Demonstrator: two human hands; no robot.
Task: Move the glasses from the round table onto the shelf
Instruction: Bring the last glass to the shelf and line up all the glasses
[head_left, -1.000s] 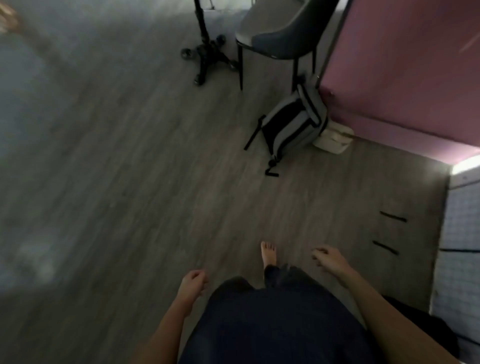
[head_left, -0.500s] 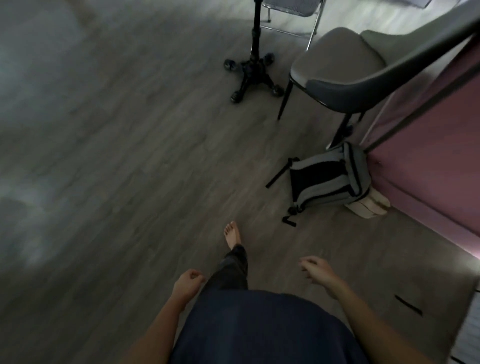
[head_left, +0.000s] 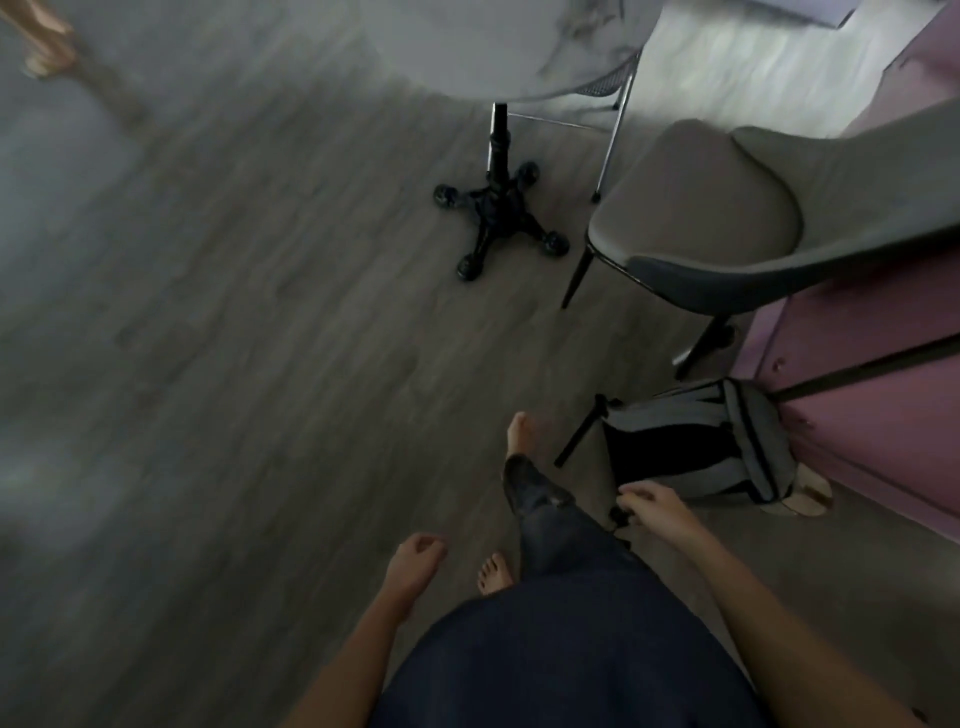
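The approach step is judged to be in hand: the left hand (head_left: 415, 558) and right hand (head_left: 655, 506) are carried loosely curled and empty, no glasses are seen, and the round table (head_left: 498, 47) must be reached next.

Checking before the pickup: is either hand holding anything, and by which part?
Nothing is held. The left hand and right hand both hang empty, fingers loosely curled.

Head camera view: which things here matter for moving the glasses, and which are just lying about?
For the job: round table, left hand, right hand. No glasses or shelf visible.

Lying about: grey chair, backpack, folding chair.
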